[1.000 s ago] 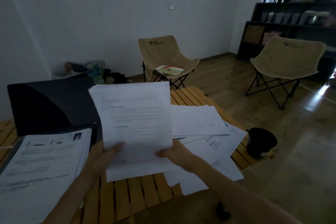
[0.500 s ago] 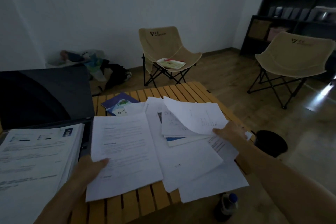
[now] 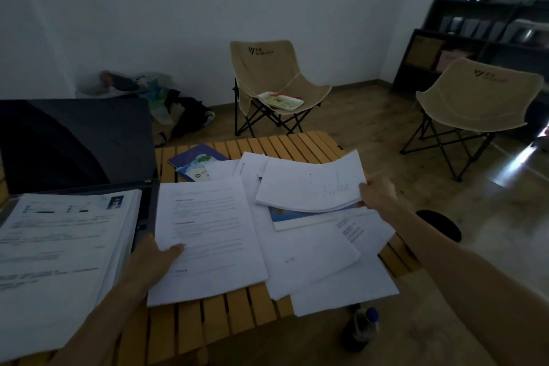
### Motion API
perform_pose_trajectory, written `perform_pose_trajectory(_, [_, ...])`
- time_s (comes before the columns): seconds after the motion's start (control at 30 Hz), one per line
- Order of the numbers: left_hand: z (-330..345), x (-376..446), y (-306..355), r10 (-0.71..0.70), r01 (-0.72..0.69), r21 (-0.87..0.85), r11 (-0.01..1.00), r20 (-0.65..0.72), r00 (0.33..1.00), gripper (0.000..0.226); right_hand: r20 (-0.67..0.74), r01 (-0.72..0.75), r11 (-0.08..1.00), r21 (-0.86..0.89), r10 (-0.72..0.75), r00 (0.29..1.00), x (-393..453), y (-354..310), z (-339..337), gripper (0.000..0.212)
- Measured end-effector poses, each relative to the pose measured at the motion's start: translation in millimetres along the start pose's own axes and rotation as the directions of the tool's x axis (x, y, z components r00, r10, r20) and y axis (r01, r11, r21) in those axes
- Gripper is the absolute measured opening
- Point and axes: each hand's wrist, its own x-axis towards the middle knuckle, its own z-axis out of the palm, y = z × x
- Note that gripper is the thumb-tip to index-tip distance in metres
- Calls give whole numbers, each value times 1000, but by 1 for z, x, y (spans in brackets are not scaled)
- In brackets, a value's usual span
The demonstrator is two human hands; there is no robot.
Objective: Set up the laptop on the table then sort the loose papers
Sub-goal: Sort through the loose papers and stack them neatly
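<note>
Head view shows our right hand (image 3: 378, 195) pinching light, floppy sheets (image 3: 312, 183) by their right edge, while our left hand (image 3: 154, 258) pins the near stack (image 3: 208, 235), thumb on top.

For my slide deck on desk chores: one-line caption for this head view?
Left hand pins a printed sheet while right hand lifts papers beside the open laptop.

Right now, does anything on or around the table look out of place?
Yes. A thick paper stack lies on the open laptop, covering its keyboard area. Loose sheets fan crookedly and overhang the near edge of the slatted table. A dark bottle stands on the floor just below that edge.
</note>
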Motion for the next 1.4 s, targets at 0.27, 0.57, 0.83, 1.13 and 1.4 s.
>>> perform_pose_trajectory(0.27, [-2,-22,10,64,-75,304,950,47,997,57,119,-21,992,-121,35,992,-36,-5,-11,8])
perform_pose_trajectory(0.57, [4,-20,13,65,-72,250,965,37,997,61,138,49,892,-450,15,990,-53,44,12,14])
perform_pose_trajectory(0.83, [14,-21,15,60,-34,490,871,-38,997,73,130,-150,877,457,101,986,-68,-14,-10,13])
perform_pose_trajectory(1.13, [65,-64,113,614,-626,56,778,142,776,76,215,147,619,772,-471,856,-171,-147,-57,21])
perform_pose_trajectory(1.4, [61,-57,118,440,-416,-436,799,-48,897,29,141,324,661,677,-548,825,-144,-133,-44,27])
